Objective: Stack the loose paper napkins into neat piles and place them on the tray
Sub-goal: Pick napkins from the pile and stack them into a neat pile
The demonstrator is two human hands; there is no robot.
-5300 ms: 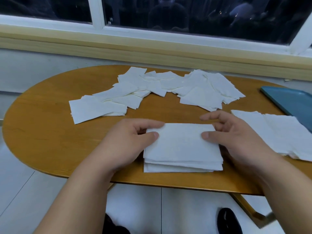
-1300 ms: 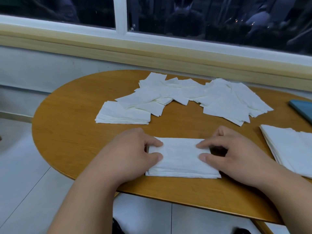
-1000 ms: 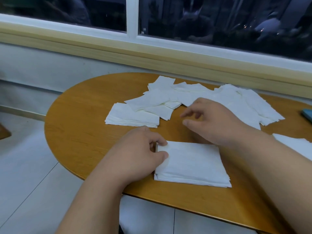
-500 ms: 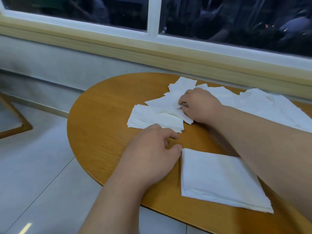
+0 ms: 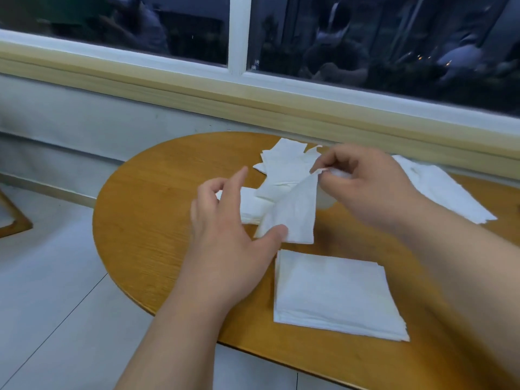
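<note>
Paper napkin (image 5: 292, 215) hangs pinched by its top corner in my right fingers (image 5: 329, 164), seen from the head view. The loose napkins (image 5: 284, 161) lie just beyond them. My left fingers (image 5: 239, 178) are spread wide and grip nothing, with the thumb at the sheet's lower edge. A squared pile (image 5: 334, 294) lies on the worktop (image 5: 157, 192), nearer me than both. I judge I'm gathering; next, the sheet goes flat on that pile, edges matched. No tray shows.
</note>
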